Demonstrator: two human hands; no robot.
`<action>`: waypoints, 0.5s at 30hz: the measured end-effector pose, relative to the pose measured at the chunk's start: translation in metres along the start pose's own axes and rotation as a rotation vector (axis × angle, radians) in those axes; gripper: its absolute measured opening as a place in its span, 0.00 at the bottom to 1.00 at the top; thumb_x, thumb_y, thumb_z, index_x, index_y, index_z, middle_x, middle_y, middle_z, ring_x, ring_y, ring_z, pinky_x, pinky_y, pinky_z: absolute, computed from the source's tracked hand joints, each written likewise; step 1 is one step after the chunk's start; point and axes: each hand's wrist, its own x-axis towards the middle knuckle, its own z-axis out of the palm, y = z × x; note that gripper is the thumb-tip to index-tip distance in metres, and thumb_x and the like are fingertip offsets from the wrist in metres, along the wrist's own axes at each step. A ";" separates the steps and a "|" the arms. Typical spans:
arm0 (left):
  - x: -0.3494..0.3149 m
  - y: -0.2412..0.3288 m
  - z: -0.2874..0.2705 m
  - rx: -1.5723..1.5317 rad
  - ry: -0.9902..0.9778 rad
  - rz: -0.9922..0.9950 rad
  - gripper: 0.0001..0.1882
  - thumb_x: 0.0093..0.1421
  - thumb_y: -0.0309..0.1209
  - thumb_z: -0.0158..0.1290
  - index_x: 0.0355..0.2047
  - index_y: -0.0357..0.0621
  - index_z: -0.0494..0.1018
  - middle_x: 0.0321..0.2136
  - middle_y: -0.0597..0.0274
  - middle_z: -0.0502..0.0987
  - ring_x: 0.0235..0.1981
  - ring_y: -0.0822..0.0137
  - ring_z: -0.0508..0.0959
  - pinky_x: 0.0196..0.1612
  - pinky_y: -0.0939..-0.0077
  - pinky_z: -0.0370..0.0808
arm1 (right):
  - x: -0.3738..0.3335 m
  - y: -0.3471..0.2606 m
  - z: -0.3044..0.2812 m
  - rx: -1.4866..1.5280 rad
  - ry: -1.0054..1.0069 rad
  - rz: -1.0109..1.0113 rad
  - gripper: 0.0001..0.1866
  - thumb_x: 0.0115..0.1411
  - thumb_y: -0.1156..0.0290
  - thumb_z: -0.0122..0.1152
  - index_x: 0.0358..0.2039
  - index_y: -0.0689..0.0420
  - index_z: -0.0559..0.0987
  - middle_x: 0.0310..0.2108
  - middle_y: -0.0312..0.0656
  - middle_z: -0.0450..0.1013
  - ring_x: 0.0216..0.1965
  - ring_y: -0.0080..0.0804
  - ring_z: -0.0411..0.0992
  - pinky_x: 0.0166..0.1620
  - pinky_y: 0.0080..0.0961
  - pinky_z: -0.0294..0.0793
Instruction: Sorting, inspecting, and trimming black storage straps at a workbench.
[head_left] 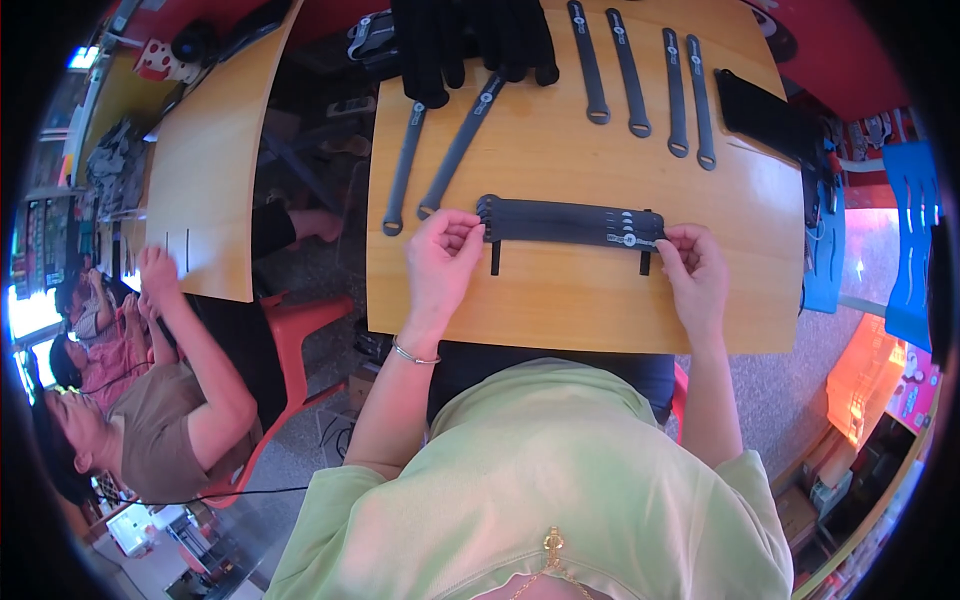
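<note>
A stack of dark grey straps (555, 218) lies crosswise on the wooden table (585, 315), its layers slightly fanned at both ends. My left hand (445, 258) pinches the left end, where the straps have rounded, slotted tips. At the opposite end, my right hand (697, 275) grips the printed ends between thumb and fingers. Two short black strips (495, 258) on the tabletop show from beneath the stack, one near each hand. Beyond my left hand, two single grey straps (403, 175) lie slanted. Several more loose straps (588, 65) are spread lengthwise at the far right.
Black fabric with finger-like ends (470, 40) covers the tops of the slanted straps. A flat black object (768, 112) rests at the table's right edge. On the left are another wooden table (210, 170) and a seated person (165, 430) on a red chair (300, 340).
</note>
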 end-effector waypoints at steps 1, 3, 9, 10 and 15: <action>0.000 0.000 -0.001 -0.002 0.008 -0.012 0.03 0.54 0.19 0.54 0.30 0.36 0.72 0.21 0.68 0.73 0.19 0.82 0.71 0.21 0.90 0.68 | 0.000 -0.001 0.001 -0.010 0.002 0.011 0.08 0.55 0.79 0.60 0.36 0.61 0.73 0.27 0.32 0.72 0.26 0.14 0.68 0.31 0.11 0.69; 0.000 -0.001 -0.001 -0.005 0.011 -0.025 0.03 0.54 0.19 0.54 0.29 0.36 0.72 0.21 0.68 0.73 0.19 0.82 0.71 0.21 0.90 0.68 | 0.001 -0.001 0.002 -0.012 0.004 0.017 0.08 0.55 0.79 0.60 0.36 0.61 0.73 0.27 0.32 0.72 0.26 0.14 0.68 0.31 0.11 0.69; 0.001 -0.003 -0.001 0.006 0.007 0.018 0.03 0.54 0.19 0.54 0.30 0.36 0.72 0.21 0.68 0.73 0.19 0.82 0.71 0.21 0.90 0.68 | 0.000 -0.002 0.004 -0.038 0.020 -0.017 0.08 0.55 0.79 0.61 0.35 0.60 0.73 0.26 0.32 0.71 0.26 0.14 0.68 0.30 0.11 0.69; 0.001 -0.002 -0.001 0.007 0.006 0.013 0.03 0.54 0.19 0.54 0.30 0.36 0.72 0.21 0.68 0.73 0.19 0.82 0.71 0.22 0.90 0.68 | 0.000 -0.002 0.004 -0.060 0.026 -0.033 0.08 0.55 0.79 0.61 0.35 0.60 0.73 0.26 0.32 0.71 0.25 0.14 0.68 0.30 0.11 0.69; 0.000 -0.001 -0.001 -0.002 0.005 0.005 0.03 0.54 0.18 0.54 0.30 0.36 0.73 0.21 0.69 0.73 0.19 0.83 0.71 0.22 0.91 0.68 | 0.001 -0.001 0.005 -0.101 0.043 -0.036 0.08 0.54 0.78 0.62 0.34 0.60 0.73 0.25 0.33 0.71 0.24 0.14 0.67 0.29 0.11 0.69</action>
